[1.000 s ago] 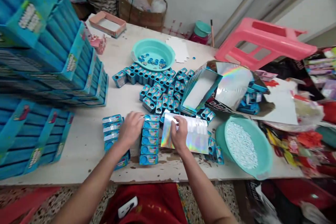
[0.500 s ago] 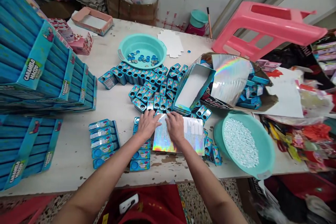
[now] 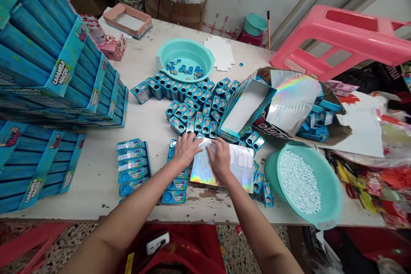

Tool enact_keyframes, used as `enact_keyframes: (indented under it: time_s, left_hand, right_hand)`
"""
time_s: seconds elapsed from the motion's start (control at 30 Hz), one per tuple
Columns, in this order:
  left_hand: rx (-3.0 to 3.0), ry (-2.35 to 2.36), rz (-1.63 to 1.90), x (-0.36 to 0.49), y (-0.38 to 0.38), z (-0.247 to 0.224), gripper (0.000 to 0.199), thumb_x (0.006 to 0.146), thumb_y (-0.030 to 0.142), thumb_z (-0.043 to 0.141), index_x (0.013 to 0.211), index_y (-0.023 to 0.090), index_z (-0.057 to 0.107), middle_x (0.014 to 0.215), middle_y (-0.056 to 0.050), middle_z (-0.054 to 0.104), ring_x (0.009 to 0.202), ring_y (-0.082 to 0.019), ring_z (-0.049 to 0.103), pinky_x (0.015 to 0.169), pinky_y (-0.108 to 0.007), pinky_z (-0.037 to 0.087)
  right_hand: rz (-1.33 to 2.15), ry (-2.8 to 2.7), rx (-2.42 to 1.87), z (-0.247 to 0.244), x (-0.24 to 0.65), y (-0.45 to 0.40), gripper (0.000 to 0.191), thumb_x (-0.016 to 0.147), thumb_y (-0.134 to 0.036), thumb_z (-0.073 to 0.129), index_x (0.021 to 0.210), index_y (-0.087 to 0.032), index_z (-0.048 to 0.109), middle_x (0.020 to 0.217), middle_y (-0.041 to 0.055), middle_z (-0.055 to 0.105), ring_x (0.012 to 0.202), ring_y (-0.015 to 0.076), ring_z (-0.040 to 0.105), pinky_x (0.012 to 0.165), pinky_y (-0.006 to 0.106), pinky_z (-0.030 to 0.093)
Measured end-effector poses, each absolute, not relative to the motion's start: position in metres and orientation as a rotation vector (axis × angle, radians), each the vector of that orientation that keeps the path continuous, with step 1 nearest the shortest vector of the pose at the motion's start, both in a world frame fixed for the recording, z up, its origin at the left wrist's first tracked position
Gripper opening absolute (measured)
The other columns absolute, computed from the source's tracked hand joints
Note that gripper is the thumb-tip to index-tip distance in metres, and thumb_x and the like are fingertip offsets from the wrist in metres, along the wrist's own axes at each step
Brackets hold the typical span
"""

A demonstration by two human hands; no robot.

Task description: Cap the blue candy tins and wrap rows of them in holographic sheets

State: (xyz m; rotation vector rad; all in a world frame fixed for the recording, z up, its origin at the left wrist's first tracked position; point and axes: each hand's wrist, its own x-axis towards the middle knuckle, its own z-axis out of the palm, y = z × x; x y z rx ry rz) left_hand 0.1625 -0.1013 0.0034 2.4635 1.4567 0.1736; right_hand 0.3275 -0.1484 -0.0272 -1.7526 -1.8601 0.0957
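A shiny rainbow-silver sticker sheet (image 3: 205,169) with pale rectangular patches lies on the table in front of me. My right hand (image 3: 220,157) is on its upper middle, fingers bent and pressed together against it. At the sheet's upper left corner, my left hand (image 3: 185,150) has its fingers curled; whatever its fingertips touch is hidden. Beneath my left forearm runs a column of small blue candy tins (image 3: 174,197), partly covered. Farther left, another row of blue tins (image 3: 132,163) sits in a blue tray, several with glossy tops.
Many upright tins (image 3: 189,111) crowd beyond my hands, beside stacked blue trays (image 3: 239,107). A teal basin (image 3: 184,45) holds small discs; another teal basin (image 3: 334,188) holds white pellets. Tall blue display boxes (image 3: 61,72) stand left. A pink stool (image 3: 321,17) lies at the back right.
The whole view has shifted slightly, so the table things appear farther right. Both hands stay at the top of the sheet, with only small finger movement.
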Motion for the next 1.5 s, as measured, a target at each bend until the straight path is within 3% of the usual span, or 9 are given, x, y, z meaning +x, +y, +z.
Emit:
enact_keyframes:
  time_s: [0.17,0.4,0.6,0.77,0.9,1.13,1.27,1.5]
  left_hand:
    - [2.465,1.461,0.191,0.162,-0.102,0.002,0.042,0.078,0.042,0.061,0.119,0.035,0.052,0.107,-0.004,0.049,0.097,-0.024,0.04,0.075,-0.034,0.034]
    - [2.441,1.46,0.188,0.163,-0.103,0.002,0.042,0.079,0.04,0.061,0.12,0.034,0.052,0.109,-0.005,0.049,0.098,-0.024,0.039,0.077,-0.035,0.033]
    - [2.432,1.46,0.204,0.163,-0.103,0.001,0.042,0.079,0.04,0.062,0.119,0.035,0.052,0.108,-0.005,0.048,0.099,-0.024,0.039,0.076,-0.034,0.033]
    - [2.439,1.46,0.21,0.163,-0.103,0.001,0.043,0.079,0.04,0.062,0.12,0.035,0.052,0.107,-0.004,0.048,0.098,-0.024,0.039,0.076,-0.034,0.033]
    - [2.445,1.472,0.205,0.163,-0.104,0.001,0.041,0.079,0.041,0.061,0.119,0.034,0.052,0.108,-0.005,0.048,0.098,-0.024,0.039,0.075,-0.034,0.033]
    - [2.462,1.494,0.195,0.165,-0.104,-0.001,0.041,0.079,0.041,0.061,0.118,0.035,0.052,0.109,-0.004,0.047,0.098,-0.024,0.039,0.076,-0.034,0.034]
    - [2.455,1.491,0.171,0.164,-0.104,0.0,0.042,0.08,0.041,0.06,0.12,0.035,0.051,0.109,-0.005,0.047,0.098,-0.024,0.039,0.077,-0.035,0.034]
    - [2.435,1.476,0.16,0.163,-0.104,0.002,0.043,0.08,0.04,0.06,0.122,0.035,0.05,0.11,-0.005,0.047,0.099,-0.024,0.039,0.078,-0.036,0.034]
  right_hand:
    - [0.014,-1.948,-1.82,-0.03,0.326,-0.149,0.029,0.088,-0.03,0.05,0.114,-0.019,0.057,0.113,0.0123,0.058,0.103,0.0247,0.05,0.088,0.042,0.04]
    - [0.117,-1.892,-1.736,-0.026,0.327,-0.158,0.014,0.088,-0.029,0.051,0.094,-0.019,0.058,0.112,0.0113,0.059,0.103,0.0228,0.051,0.088,0.04,0.041]
    - [0.131,-1.851,-1.771,-0.02,0.33,-0.152,0.031,0.086,-0.034,0.052,0.113,-0.018,0.054,0.114,0.0121,0.057,0.104,0.0239,0.049,0.089,0.041,0.041]
    - [0.224,-1.836,-1.83,-0.021,0.338,-0.139,0.02,0.085,-0.036,0.055,0.097,-0.022,0.064,0.097,0.0069,0.06,0.092,0.0213,0.051,0.081,0.034,0.042]
    - [0.283,-1.829,-1.944,-0.018,0.341,-0.125,0.018,0.085,-0.039,0.055,0.08,-0.023,0.062,0.085,0.003,0.058,0.084,0.0185,0.051,0.07,0.028,0.039]
    - [0.031,-1.899,-2.097,-0.026,0.335,-0.117,0.027,0.093,-0.036,0.04,0.084,-0.02,0.059,0.087,0.0064,0.058,0.082,0.018,0.051,0.063,0.027,0.032]
    - [0.075,-1.922,-2.088,-0.022,0.338,-0.117,0.031,0.095,-0.034,0.033,0.083,-0.02,0.058,0.088,0.0052,0.058,0.082,0.0165,0.053,0.063,0.026,0.032]
    - [0.352,-2.001,-1.9,-0.01,0.349,-0.114,0.026,0.084,-0.047,0.053,0.08,-0.022,0.058,0.086,0.001,0.057,0.076,0.0145,0.055,0.059,0.024,0.035]
